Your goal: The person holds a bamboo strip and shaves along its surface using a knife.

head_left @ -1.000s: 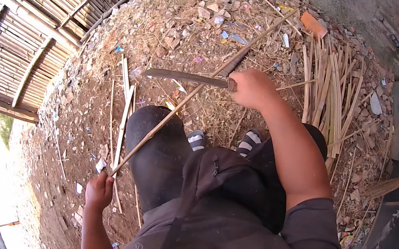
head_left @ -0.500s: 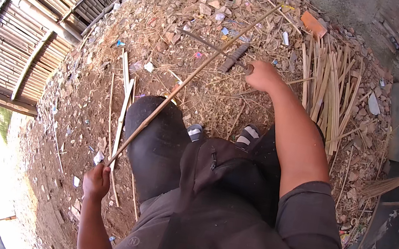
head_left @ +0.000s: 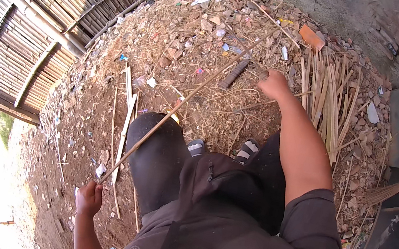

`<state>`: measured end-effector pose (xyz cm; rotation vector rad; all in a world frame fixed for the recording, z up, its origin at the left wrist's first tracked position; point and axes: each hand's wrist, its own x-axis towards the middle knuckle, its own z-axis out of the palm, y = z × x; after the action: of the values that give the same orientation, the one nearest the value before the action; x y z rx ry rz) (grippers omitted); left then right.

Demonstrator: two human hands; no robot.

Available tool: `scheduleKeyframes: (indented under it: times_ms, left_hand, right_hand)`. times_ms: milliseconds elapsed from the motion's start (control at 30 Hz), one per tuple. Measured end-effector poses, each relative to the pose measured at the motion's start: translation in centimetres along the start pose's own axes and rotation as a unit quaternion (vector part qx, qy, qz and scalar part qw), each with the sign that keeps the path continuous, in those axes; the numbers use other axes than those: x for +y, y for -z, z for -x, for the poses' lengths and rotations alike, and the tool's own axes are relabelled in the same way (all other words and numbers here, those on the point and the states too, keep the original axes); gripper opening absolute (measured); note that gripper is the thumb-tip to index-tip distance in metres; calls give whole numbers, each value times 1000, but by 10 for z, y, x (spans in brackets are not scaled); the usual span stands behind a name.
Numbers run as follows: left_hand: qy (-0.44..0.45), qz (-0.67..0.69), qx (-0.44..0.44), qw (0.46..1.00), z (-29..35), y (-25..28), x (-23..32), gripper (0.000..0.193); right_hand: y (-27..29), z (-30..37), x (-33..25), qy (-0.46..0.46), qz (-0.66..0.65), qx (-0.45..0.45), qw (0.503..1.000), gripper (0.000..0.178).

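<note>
- Rubble-strewn dirt ground (head_left: 77, 119) is spreading under everything; a slatted bamboo fence (head_left: 9, 53) is bordering it at upper left.
- Heap of pale, narrow split-wood strips (head_left: 334, 100) is lying at the person's right, well apart from the stick.
- Long, thin brown wooden stick (head_left: 162, 122), the main piece, is running diagonally across the left thigh in black trousers (head_left: 149, 169), far end pointing up and to the right; can't tell if it is pressing on the leg.
- A few loose pale wood strips (head_left: 124, 135) are lying on the ground left of that thigh.
- Left hand (head_left: 89, 197) is gripping the stick's near end, fingers closed round it.
- Right hand (head_left: 273, 86) is hanging to the right of the stick, apart from it; fingers are curling tight on a short brown handle-like end, rest unclear.
- Dark ribbed rod (head_left: 234, 74) is lying just right of the stick's far half, nobody touching it.
- Step, judging: left is steadying the stick, right is standing off between passes.
- Next move probably is calling for a firm left grip and a controlled right-hand approach, clear of the knee.
</note>
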<state>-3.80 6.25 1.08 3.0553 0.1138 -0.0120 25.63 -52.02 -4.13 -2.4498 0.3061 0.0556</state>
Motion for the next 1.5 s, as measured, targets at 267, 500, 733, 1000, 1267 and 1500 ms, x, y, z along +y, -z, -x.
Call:
scheduleKeyframes:
  times_ms: [267, 500, 733, 1000, 1267, 1500]
  left_hand:
    - [-40, 44, 32, 998, 2, -12, -4, 33]
    - [-11, 32, 10, 999, -2, -11, -6, 32]
    - [-27, 49, 23, 998, 7, -27, -14, 29]
    - [-14, 34, 57, 998, 16, -37, -18, 23]
    - [-48, 10, 95, 994, 28, -56, -32, 20]
    - [-13, -19, 26, 999, 25, -37, -17, 27]
  right_hand:
    - [-14, 63, -89, 253, 174, -95, 947, 25]
    - [-9, -5, -4, 1, -58, 11, 998, 34]
    - [-4, 29, -38, 180, 63, -15, 982, 32]
    - [17, -5, 11, -60, -447, 22, 892, 16]
    - [9, 8, -15, 24, -595, -68, 800, 14]
    - [0, 12, -27, 50, -524, -64, 848, 13]
